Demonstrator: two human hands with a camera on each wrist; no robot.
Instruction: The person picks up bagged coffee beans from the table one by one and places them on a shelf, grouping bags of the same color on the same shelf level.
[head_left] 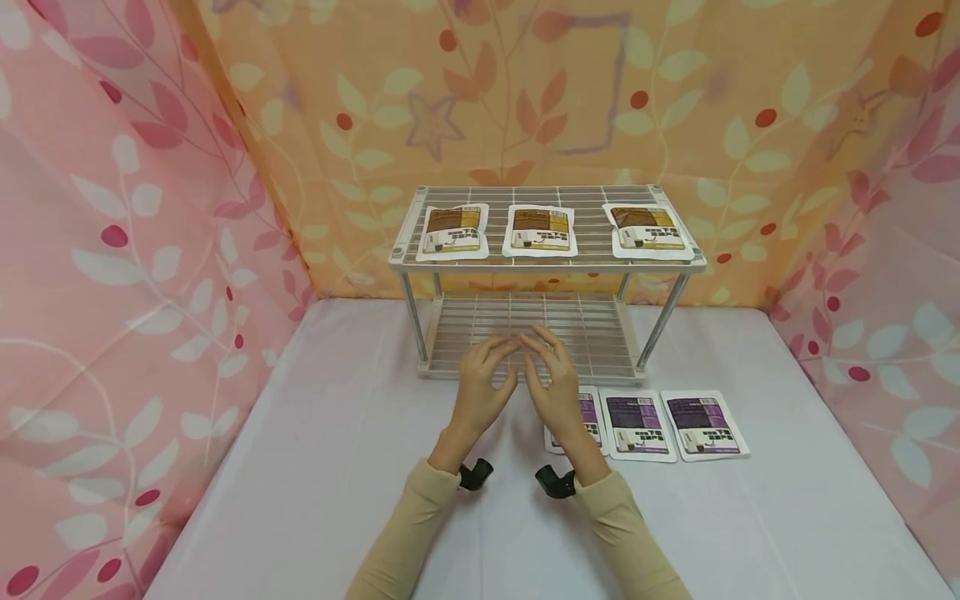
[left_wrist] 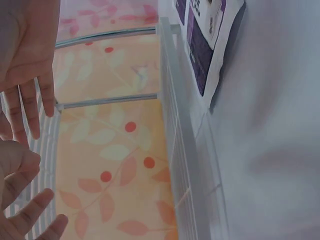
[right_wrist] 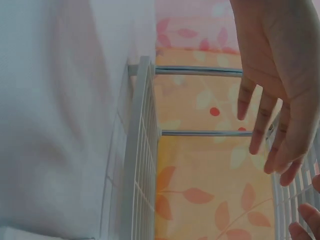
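Note:
My left hand and right hand are raised before the wire rack, fingers loosely bent and holding nothing. Their fingertips come close together; whether they touch I cannot tell. In the left wrist view the left hand is below the right hand. The right wrist view has the left hand at top and only the right hand's fingers low at the edge. Three purple-labelled white packets stand nearest the right hand: one partly hidden packet, a middle packet and a right packet.
On the rack's upper shelf lie three brown-and-yellow packets: left packet, middle packet, right packet. A lower wire shelf rests on the white table. Patterned cloth walls enclose the table. Black wrist pieces sit at both cuffs.

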